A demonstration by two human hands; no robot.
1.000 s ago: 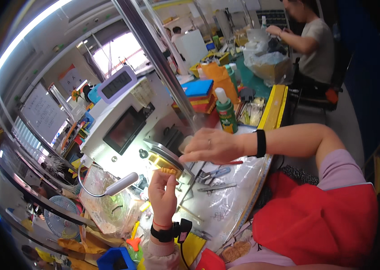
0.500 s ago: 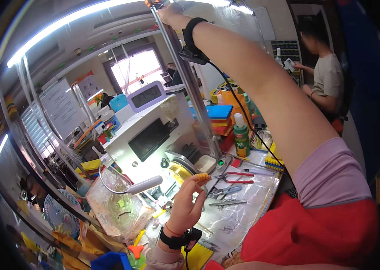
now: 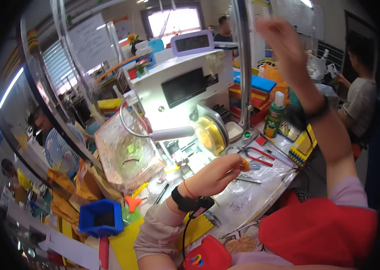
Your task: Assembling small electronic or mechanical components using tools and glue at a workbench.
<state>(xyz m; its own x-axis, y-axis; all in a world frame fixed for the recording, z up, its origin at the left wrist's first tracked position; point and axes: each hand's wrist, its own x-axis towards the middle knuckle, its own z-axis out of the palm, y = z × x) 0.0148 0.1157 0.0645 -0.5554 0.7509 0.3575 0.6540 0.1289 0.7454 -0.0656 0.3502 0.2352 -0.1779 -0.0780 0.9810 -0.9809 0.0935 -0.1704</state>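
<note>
Yellow piece at the left fingertips, right hand up by the post

Through my remote view, the left hand reaches in over the bench, wrist strapped in black. Its fingers are drawn together and angled to the right, with the yellow piece at their tips; I cannot tell whether they pinch it or wear it. That puts the piece over the bench, near the red-handled pliers.

I find the right hand raised high, just right of the metal post in my picture. It is blurred, its fingers seem loosely bent, and I cannot tell whether they grasp anything.

Beyond the left hand I see the yellow wheel on the front of the white machine, lit beside the lamp. A clock stands on the machine. The green bottle is upright below the raised hand. Nearer me, the blue bin sits at the lower left and a red pouch at the lower edge. At far right, a co-worker is partly hidden by the right arm.
</note>
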